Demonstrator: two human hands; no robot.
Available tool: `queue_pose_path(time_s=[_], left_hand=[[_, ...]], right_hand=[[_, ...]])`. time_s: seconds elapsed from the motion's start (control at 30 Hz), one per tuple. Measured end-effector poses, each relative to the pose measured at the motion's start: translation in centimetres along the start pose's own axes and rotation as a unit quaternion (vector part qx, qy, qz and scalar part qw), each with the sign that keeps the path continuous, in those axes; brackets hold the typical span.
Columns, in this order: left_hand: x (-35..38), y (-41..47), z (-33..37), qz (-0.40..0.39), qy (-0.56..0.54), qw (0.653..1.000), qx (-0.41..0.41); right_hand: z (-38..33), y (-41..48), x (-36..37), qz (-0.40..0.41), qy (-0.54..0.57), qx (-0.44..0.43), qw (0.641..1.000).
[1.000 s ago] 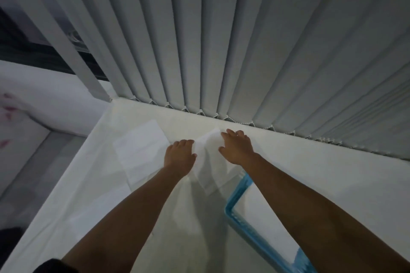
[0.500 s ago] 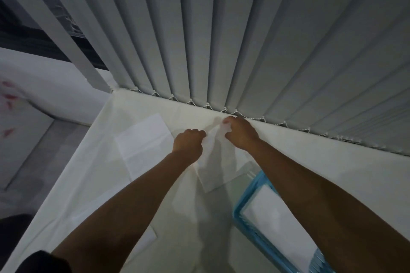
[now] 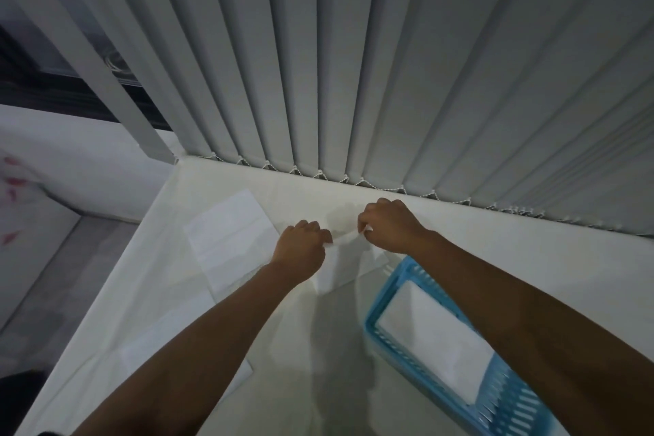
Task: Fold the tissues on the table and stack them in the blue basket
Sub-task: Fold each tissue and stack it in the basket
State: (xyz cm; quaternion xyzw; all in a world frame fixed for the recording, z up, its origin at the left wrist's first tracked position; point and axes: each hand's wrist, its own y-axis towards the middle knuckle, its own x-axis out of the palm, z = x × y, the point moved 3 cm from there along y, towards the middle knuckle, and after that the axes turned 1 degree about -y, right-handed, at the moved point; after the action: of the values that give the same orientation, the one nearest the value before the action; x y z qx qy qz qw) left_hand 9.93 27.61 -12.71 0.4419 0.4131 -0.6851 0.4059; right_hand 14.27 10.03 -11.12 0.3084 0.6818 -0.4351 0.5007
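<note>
In the head view, you are part-way through a fold. Your left hand (image 3: 300, 248) and right hand (image 3: 387, 226) each pinch a far corner of the tissue (image 3: 341, 269), fingers curled tight on the paper. The strip between them is raised off the table (image 3: 495, 258), while the near part lies flat.

The sheet sits close to the table's far edge, under the blinds (image 3: 354, 64), and just touches the far-left corner of the blue basket (image 3: 375, 311). Its pinched edge runs about parallel to that far edge. I judge the long axis to run from the far edge toward you, skewed a little, with one near corner pointing at the table's near-left.

The next move, as I read it, is to bring the raised edge toward you and lay it on the near edge, corners matched, then press the crease. Thin paper will sag between your hands, so keep it taut.

One folded tissue (image 3: 435, 336) already lies in the basket, long axis along the basket's length. An unfolded tissue (image 3: 230, 241) waits flat near the left edge.
</note>
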Motion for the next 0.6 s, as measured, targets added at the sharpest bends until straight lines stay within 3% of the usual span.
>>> queue_pose_path(time_s=[0.2,0.3,0.43,0.6], left_hand=[[3.0,-2.5,-0.7,-0.098,-0.047,0.994,0.028],[2.7,-2.6,-0.8,-0.083,-0.093,0.992,0.004],[2.8,-1.1,-0.9,-0.011,-0.139,0.989,-0.044],[3.6,1.1,-0.2,-0.031,-0.147,0.982,-0.114]], right_hand=[[0.4,-2.1,2.8,-0.102,0.000,0.015,0.995],[0.6,-2.2,3.7,-0.110,-0.009,0.041,0.993],[0.4,-2.0,3.9,-0.057,0.013,0.057,0.997],[-1.0,-1.7,4.4,-0.089,-0.009,0.030,0.996]])
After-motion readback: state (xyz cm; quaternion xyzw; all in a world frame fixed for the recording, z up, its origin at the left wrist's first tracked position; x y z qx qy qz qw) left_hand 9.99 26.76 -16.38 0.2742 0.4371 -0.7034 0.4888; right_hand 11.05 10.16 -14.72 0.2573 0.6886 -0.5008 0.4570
